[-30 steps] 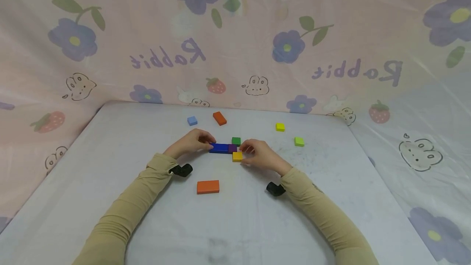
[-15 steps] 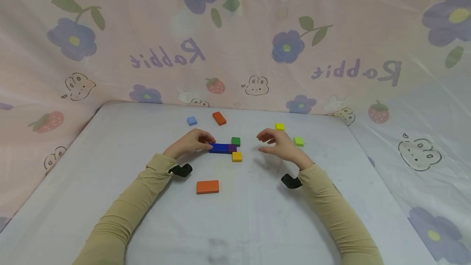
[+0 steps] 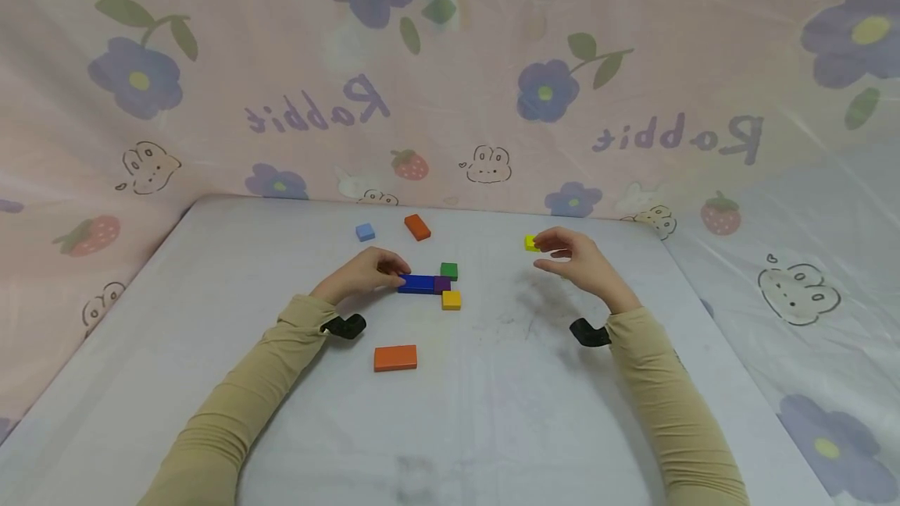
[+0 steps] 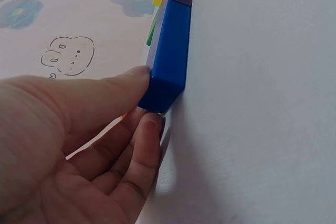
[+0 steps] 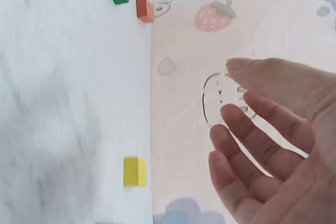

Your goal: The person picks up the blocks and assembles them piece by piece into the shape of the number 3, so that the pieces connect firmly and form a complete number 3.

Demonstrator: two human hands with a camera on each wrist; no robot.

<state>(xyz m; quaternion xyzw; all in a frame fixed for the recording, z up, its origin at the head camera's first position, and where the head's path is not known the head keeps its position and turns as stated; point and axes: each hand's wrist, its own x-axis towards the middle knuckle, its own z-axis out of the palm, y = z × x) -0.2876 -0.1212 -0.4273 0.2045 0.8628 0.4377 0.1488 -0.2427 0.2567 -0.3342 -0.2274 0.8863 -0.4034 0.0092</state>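
Orange block [image 3: 395, 358] seen lying flat at the near part of the white table [image 3: 450, 443]. Beyond it, amber block [image 3: 451, 301] is set at the near side of purple block [image 3: 442, 284]. Blue block [image 3: 416, 284], mid-table, is joined end to end with purple; its left end is pinched by the left hand [image 3: 360, 276], thumb laid against it, fingers curled. Green block [image 3: 448, 272] is placed on purple's far side; whether green and amber actually touch purple is hard to tell. Right hand [image 3: 576, 260] is held well apart from the left, thumb and loosely bent fingers parted. Yellow block [image 3: 531, 243] is partly covered by its fingertips in the head view, but a gap is shown in the right wrist view. Farther left: pale blue block [image 3: 365, 232], then red-orange block [image 3: 417, 227], set at an angle. Table is backed by printed cloth [image 3: 450, 123].
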